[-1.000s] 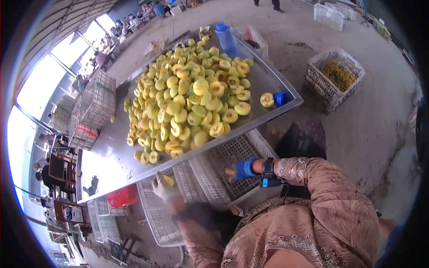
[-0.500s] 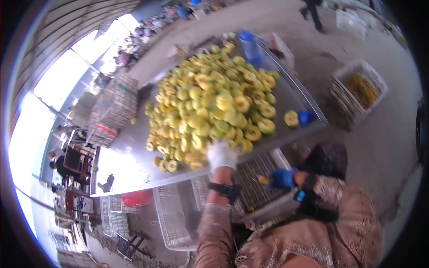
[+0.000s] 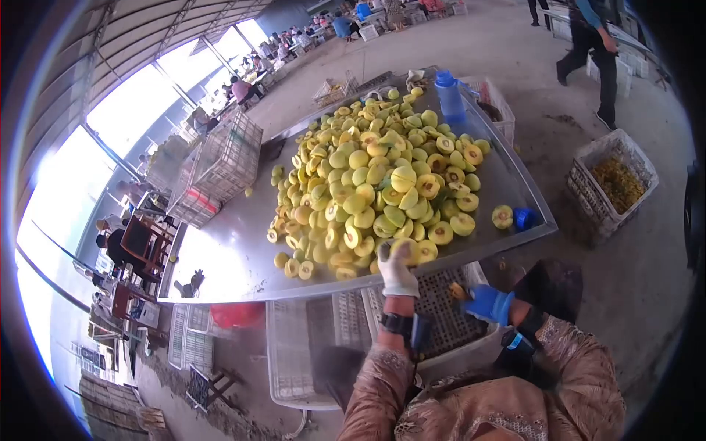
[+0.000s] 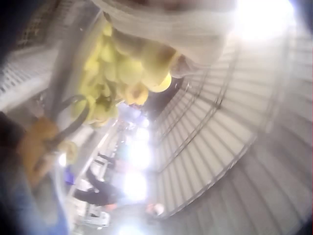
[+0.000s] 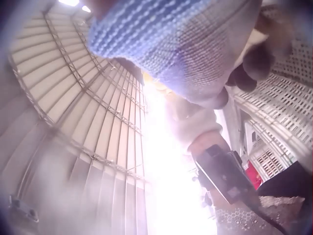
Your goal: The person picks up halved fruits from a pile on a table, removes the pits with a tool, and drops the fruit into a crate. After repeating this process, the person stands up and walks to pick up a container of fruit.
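- I see my left hand (image 3: 397,272), in a white glove, at the near edge of the steel counter (image 3: 228,250). Its fingers are bent over one fruit half (image 3: 409,251) at the near rim of the yellow fruit pile (image 3: 368,169).
- My right hand (image 3: 487,301), in a blue glove, is just right of it, over the white perforated crate (image 3: 441,345) below the counter edge. Its fingers are closed on a small yellow piece (image 3: 457,292); I cannot tell what it is.
- Only the head view shows the layout: a blue bottle (image 3: 449,95) at the far end, a blue cap (image 3: 523,217) at the right edge, and a floor crate (image 3: 616,180) well apart to the right.
- The left wrist view adds only the glove above blurred fruit, with the roof beyond.
- The right wrist view shows the blue glove close up and the opposite wrist's strapped device (image 5: 222,174).
- Any lettering is too small to read.
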Motion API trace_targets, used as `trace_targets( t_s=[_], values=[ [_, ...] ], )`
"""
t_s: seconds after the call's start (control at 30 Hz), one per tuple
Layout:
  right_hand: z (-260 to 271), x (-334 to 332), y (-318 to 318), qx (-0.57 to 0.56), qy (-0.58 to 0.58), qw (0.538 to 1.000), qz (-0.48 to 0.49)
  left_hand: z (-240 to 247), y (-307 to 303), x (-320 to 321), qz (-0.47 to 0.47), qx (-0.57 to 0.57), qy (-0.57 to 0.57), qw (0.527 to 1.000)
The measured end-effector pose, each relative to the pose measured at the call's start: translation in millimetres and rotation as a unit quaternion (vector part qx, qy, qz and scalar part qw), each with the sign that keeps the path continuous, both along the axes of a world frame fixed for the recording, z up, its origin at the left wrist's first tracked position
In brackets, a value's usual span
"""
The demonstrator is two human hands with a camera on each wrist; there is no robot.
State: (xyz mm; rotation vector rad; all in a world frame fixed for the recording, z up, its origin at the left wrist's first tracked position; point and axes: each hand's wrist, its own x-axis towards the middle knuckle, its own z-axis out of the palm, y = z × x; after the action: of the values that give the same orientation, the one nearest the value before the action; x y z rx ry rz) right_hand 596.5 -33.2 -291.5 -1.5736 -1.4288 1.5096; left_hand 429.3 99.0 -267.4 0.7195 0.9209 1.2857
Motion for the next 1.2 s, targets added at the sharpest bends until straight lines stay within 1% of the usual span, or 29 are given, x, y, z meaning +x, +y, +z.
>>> trace_targets(
  t_s=[0.03,0.1,0.2,0.23,0.27,0.33,0.37,0.4,0.43,0.53,0.6,0.77,0.9,0.93,1.0,1.03,1.07,1.1,1.13,1.2],
  values=[
    [-1.3,-1.9,-0.8,0.000,0.022,1.000,-0.002,9.7,-3.6,-8.2,0.003,-0.006,-0.013,1.000],
    [0.9,-7.9,3.2,0.000,0.068,0.998,-0.007,5.5,-4.6,-16.9,0.007,0.020,-0.039,0.999],
    [57.4,-25.2,0.6,-0.031,0.081,0.996,0.013,17.5,-16.1,-24.6,-0.007,0.013,-0.124,0.992],
    [59.6,-31.5,3.8,-0.037,0.075,0.996,0.009,17.3,-19.8,-27.1,-0.009,0.001,-0.156,0.988],
    [58.9,-37.8,3.4,-0.049,0.070,0.996,0.005,-0.1,-16.0,-35.1,0.037,0.216,0.110,0.969],
    [68.7,-48.4,0.8,-0.014,0.089,0.996,0.007,-13.4,-21.8,-45.4,0.031,0.286,0.223,0.931],
    [72.7,-52.3,-0.1,-0.018,0.075,0.997,0.013,6.0,-30.4,-42.6,0.006,0.157,0.072,0.985],
    [76.9,-55.7,0.2,-0.018,0.061,0.998,0.020,17.6,-37.8,-41.1,-0.015,0.024,-0.084,0.996],
    [78.5,-57.4,0.0,-0.013,0.045,0.999,0.027,18.2,-42.4,-41.6,-0.010,0.018,-0.082,0.996],
    [57.9,-64.6,2.0,0.159,-0.041,0.986,0.035,22.1,-52.6,-40.0,0.016,0.016,-0.066,0.998],
    [48.6,-68.7,2.5,0.176,-0.045,0.983,0.023,26.5,-58.7,-34.5,0.050,0.029,-0.045,0.997],
    [44.4,-74.6,4.2,0.190,-0.060,0.980,0.012,13.8,-59.4,-38.3,0.042,0.028,-0.014,0.999],
    [36.5,-79.9,3.7,0.188,-0.063,0.980,0.022,19.9,-67.1,-33.7,0.074,0.040,0.010,0.996],
    [34.5,-80.3,3.2,0.184,-0.065,0.980,0.026,20.0,-68.7,-31.7,0.091,0.065,0.037,0.993],
    [31.7,-79.3,0.9,0.215,-0.093,0.971,0.042,18.0,-72.1,-28.9,0.124,0.114,0.092,0.981],
    [34.1,-78.8,0.4,0.231,-0.107,0.966,0.049,15.6,-72.7,-29.5,0.113,0.107,0.094,0.983],
    [39.2,-73.2,0.8,0.118,-0.065,0.988,0.071,12.3,-72.6,-30.9,0.104,0.101,0.096,0.985],
    [63.9,-65.6,2.0,0.004,-0.021,0.996,0.092,10.4,-71.9,-32.2,0.094,0.094,0.097,0.986],
    [76.7,-60.9,2.9,-0.110,0.024,0.987,0.111,11.9,-69.8,-34.7,0.053,0.065,0.122,0.989],
    [70.2,-56.2,1.8,-0.122,0.054,0.983,0.123,16.8,-66.6,-40.2,-0.026,0.006,0.170,0.985]
  ],
)
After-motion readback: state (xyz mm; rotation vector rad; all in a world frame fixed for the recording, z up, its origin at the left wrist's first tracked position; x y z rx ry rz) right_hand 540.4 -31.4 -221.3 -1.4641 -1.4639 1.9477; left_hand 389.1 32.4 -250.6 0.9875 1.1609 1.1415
